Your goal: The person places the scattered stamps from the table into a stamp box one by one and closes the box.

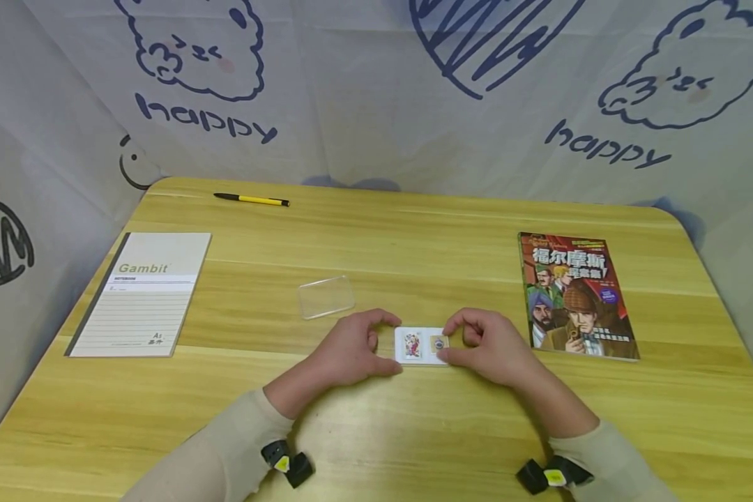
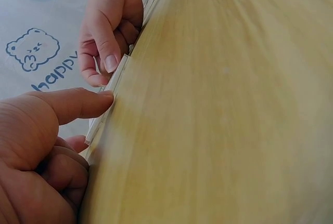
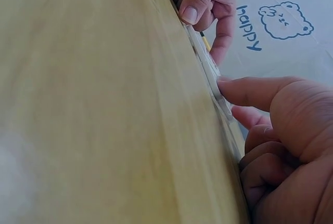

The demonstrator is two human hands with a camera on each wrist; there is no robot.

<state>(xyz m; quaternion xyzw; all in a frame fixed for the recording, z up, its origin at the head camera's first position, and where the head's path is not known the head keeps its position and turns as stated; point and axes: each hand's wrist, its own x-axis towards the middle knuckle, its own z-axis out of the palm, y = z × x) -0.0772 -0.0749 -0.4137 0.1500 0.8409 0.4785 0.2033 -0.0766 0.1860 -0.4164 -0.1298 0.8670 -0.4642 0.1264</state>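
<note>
A flat white case (image 1: 422, 346) lies on the table between both hands. A small playing card with a colourful joker figure (image 1: 412, 345) shows in its left half. A second small card, tan with a round dark emblem (image 1: 438, 343), sits in the right half, partly covered by the right thumb. My left hand (image 1: 351, 350) pinches the left end, thumb at the near edge and forefinger at the far one. My right hand (image 1: 494, 348) pinches the right end the same way. In the left wrist view the case (image 2: 120, 73) appears edge-on, a thin pale strip.
A clear plastic lid (image 1: 326, 298) lies just beyond the left hand. The notebook (image 1: 147, 300) is at the left, a yellow and black pen (image 1: 252, 200) near the back edge. A comic-style book (image 1: 577, 300) lies beside the right hand. White cloth (image 1: 364, 104) hangs behind the table.
</note>
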